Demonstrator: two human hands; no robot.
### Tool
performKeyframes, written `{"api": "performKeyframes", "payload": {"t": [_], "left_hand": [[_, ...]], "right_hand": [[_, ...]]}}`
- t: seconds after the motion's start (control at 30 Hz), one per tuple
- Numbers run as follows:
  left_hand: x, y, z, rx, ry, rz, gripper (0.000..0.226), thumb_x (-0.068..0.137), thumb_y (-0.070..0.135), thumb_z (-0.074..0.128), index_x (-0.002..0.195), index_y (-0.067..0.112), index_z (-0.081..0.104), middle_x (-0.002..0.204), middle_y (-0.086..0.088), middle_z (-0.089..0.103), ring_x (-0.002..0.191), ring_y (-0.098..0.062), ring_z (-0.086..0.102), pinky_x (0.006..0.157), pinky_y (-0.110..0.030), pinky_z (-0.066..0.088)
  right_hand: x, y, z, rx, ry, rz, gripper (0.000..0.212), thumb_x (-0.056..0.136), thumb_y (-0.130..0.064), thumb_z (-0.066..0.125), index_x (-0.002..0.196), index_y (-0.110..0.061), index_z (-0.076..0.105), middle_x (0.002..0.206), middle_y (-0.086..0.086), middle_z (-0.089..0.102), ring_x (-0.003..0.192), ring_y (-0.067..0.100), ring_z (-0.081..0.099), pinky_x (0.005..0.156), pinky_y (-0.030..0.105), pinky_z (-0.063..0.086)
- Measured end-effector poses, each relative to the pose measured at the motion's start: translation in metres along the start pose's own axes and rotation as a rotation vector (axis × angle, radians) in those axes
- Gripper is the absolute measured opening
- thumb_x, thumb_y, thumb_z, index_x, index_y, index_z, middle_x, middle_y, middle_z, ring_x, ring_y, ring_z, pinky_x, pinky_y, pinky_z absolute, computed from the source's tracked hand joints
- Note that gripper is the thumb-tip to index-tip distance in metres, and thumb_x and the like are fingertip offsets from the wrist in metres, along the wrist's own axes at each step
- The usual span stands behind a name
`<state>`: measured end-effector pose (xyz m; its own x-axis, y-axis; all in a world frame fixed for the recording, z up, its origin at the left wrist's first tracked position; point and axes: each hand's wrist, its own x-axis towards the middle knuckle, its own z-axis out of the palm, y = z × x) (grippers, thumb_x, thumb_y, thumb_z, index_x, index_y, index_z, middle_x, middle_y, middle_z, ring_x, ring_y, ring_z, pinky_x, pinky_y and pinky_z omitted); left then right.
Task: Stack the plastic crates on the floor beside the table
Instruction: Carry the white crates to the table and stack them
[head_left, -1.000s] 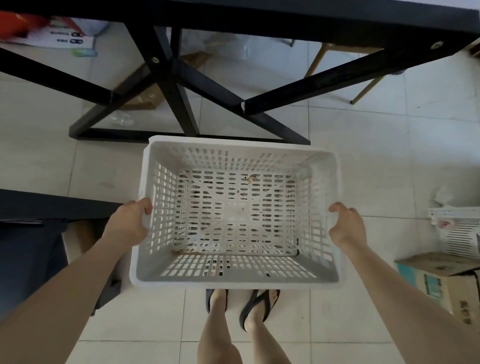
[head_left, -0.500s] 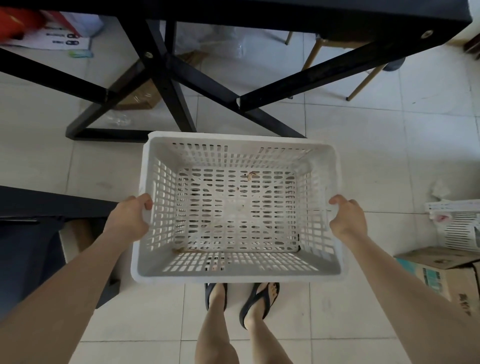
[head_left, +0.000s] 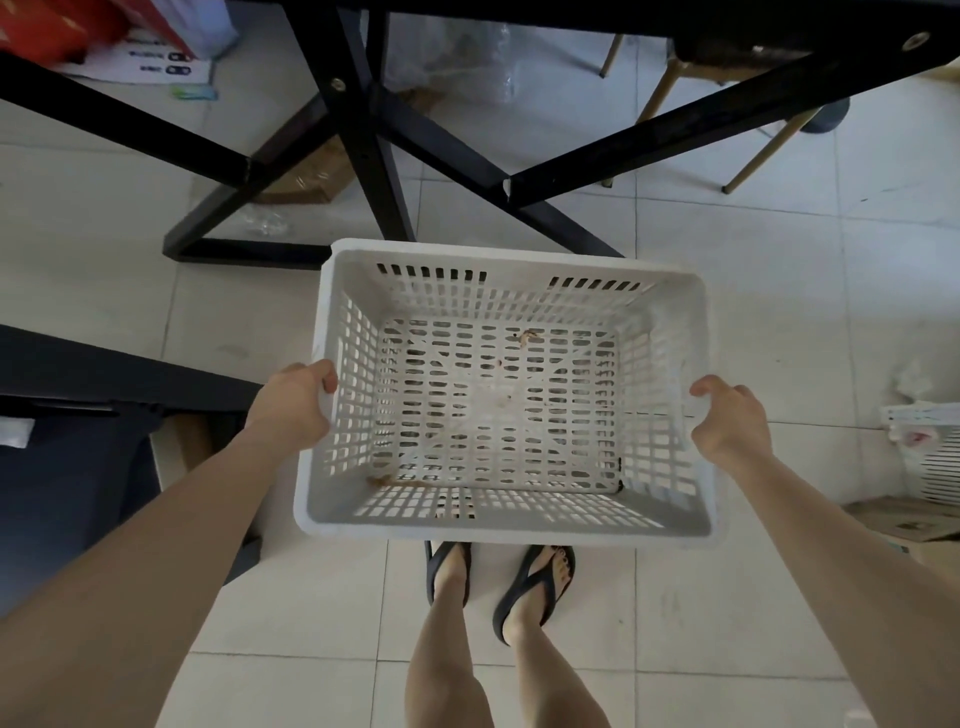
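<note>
I hold a white slotted plastic crate (head_left: 506, 525) in front of me above the tiled floor, its open side up and nothing but a few scraps inside. My left hand (head_left: 293, 402) grips the crate's left rim. My right hand (head_left: 730, 418) grips the right rim. The crate hangs above my sandalled feet (head_left: 498, 577). A second white slotted crate (head_left: 935, 467) stands on the floor at the right edge, mostly cut off by the frame.
The black table's crossed legs (head_left: 374, 150) stand just beyond the crate. A dark bench or seat (head_left: 78, 467) is at the left. Cardboard (head_left: 904, 525) lies at the right by the second crate. Chair legs (head_left: 769, 145) and boxes sit under the table.
The crate has shifted slightly forward and right while both hands keep their grip on its rims. The view has tipped a little, showing more of the table's underside.
</note>
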<state>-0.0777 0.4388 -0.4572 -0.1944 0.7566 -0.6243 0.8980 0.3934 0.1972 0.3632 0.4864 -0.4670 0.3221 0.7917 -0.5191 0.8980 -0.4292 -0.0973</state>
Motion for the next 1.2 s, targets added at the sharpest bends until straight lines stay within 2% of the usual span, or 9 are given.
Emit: {"api": "performKeyframes", "payload": {"t": [0.13,0.3,0.63,0.83,0.97,1.07,1.2], "left_hand": [[0.003,0.001,0.000,-0.001,-0.002,0.012,0.037,0.077,-0.010,0.057,0.108,0.010,0.053,0.097,-0.010,0.049,0.088,-0.030,0.053,0.075,-0.039,0.050],[0.006,0.002,0.003,-0.016,0.014,-0.012,0.037,0.073,-0.012,0.053,0.103,0.011,0.051,0.096,-0.011,0.048,0.082,-0.028,0.049,0.065,-0.034,0.044],[-0.002,-0.002,0.004,-0.068,0.006,-0.014,0.035,0.073,-0.010,0.054,0.100,0.012,0.050,0.091,-0.010,0.047,0.080,-0.031,0.052,0.065,-0.036,0.045],[-0.009,-0.013,0.010,-0.091,0.000,-0.025,0.033,0.072,-0.009,0.055,0.095,0.014,0.048,0.093,-0.012,0.051,0.078,-0.029,0.052,0.061,-0.034,0.046],[-0.008,-0.014,0.009,-0.087,-0.012,-0.028,0.033,0.072,-0.009,0.057,0.096,0.013,0.049,0.092,-0.011,0.051,0.080,-0.031,0.056,0.066,-0.039,0.051],[-0.008,-0.014,0.008,-0.096,-0.006,-0.034,0.032,0.072,-0.008,0.057,0.096,0.011,0.050,0.088,-0.010,0.049,0.076,-0.028,0.052,0.061,-0.034,0.046],[-0.013,-0.013,0.008,-0.124,0.017,-0.039,0.031,0.071,-0.009,0.056,0.093,0.011,0.050,0.087,-0.012,0.051,0.073,-0.029,0.052,0.057,-0.032,0.040]], "right_hand": [[-0.002,-0.001,0.002,-0.020,0.011,0.008,0.058,0.076,0.015,0.046,0.125,-0.013,0.054,0.117,0.020,0.051,0.110,0.038,0.052,0.086,0.036,0.047],[-0.002,-0.005,0.001,-0.049,0.006,0.005,0.057,0.076,0.017,0.044,0.124,-0.012,0.054,0.118,0.021,0.051,0.108,0.038,0.054,0.084,0.035,0.048],[-0.001,-0.004,0.001,-0.081,-0.008,-0.012,0.063,0.076,0.017,0.045,0.129,-0.014,0.052,0.119,0.018,0.052,0.107,0.036,0.055,0.076,0.031,0.046],[0.000,-0.011,0.006,-0.062,0.034,-0.035,0.062,0.076,0.018,0.046,0.129,-0.013,0.053,0.120,0.019,0.052,0.109,0.038,0.054,0.081,0.034,0.047],[0.001,-0.012,0.003,-0.087,0.011,-0.035,0.063,0.076,0.019,0.046,0.130,-0.014,0.052,0.119,0.019,0.052,0.110,0.038,0.053,0.081,0.035,0.047],[0.000,-0.013,0.003,-0.092,0.026,-0.040,0.063,0.075,0.018,0.046,0.129,-0.013,0.053,0.117,0.020,0.052,0.107,0.038,0.054,0.077,0.034,0.045],[-0.001,-0.013,0.006,-0.082,0.064,-0.041,0.061,0.075,0.017,0.047,0.127,-0.013,0.055,0.113,0.021,0.052,0.104,0.040,0.055,0.080,0.034,0.046]]}}
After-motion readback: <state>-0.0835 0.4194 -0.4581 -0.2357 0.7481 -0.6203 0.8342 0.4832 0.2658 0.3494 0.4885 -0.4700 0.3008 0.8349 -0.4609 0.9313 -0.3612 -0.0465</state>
